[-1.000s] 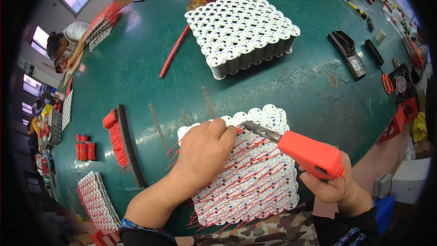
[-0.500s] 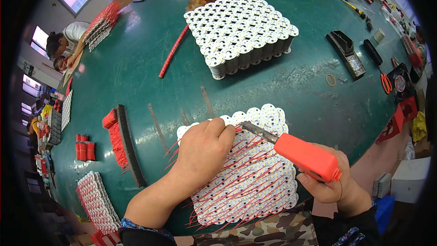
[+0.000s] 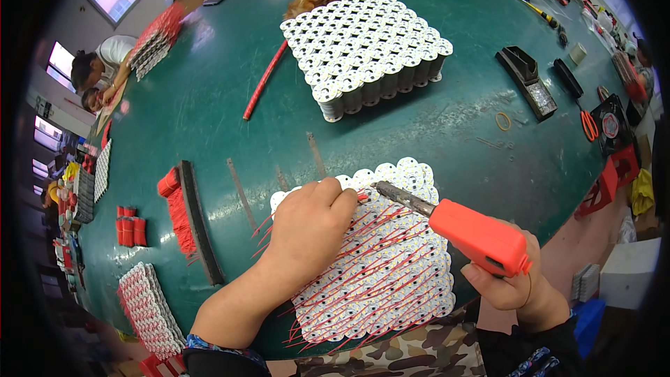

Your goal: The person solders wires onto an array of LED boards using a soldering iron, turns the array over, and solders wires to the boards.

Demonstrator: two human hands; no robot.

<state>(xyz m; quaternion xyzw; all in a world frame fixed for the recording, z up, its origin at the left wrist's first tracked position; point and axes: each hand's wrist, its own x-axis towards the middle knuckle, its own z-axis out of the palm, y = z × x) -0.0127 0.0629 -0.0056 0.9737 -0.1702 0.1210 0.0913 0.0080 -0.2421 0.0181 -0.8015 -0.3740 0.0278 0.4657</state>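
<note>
A panel of joined round white circuit boards lies at the table's near edge, crossed by several thin red wires running at a slant. My left hand rests over its far left part with fingers closed, pinching red wires whose ends poke out beside the fingertips; tails show left of the hand. My right hand is closed round the handle of a red soldering gun. The gun's dark tip is over the far part of the panel, just right of my left fingers and apart from the wire ends.
A stack of white round boards stands farther back on the green table. Bundled red wires and a dark bar lie left, above another wired stack. A black holder and orange-handled scissors lie right. Another person works far left.
The soldering gun has moved slightly right, drawing its tip away from the wire ends. My left hand stays nearly in place, still pinching.
</note>
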